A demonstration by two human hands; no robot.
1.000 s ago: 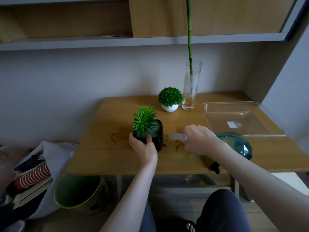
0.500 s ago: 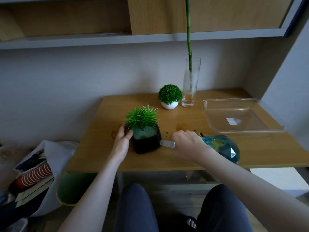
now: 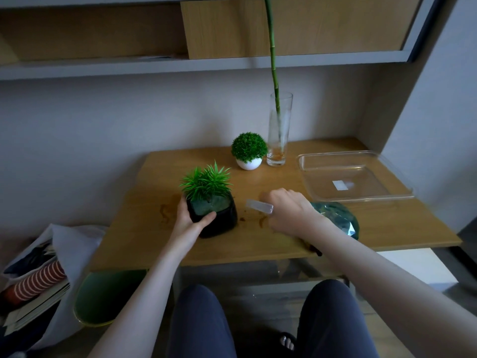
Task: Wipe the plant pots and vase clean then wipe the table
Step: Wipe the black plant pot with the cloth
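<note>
The left hand (image 3: 189,220) grips the black pot (image 3: 219,220) while the right hand (image 3: 289,211) holds a spray bottle (image 3: 335,218), nozzle at nine o'clock toward it, brown stains (image 3: 165,215) on the surface (image 3: 258,241) between.

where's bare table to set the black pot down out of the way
Bare wood lies along the table's back-left, left of the white pot, and on the near edge below the black pot. The right is crowded: clear tray, teal cloth, right hand.

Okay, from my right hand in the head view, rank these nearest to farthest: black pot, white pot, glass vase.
From the right hand:
1. Black pot, just to its left, in the left hand.
2. White pot, farther back.
3. Glass vase, rearmost, beside the white pot.
</note>
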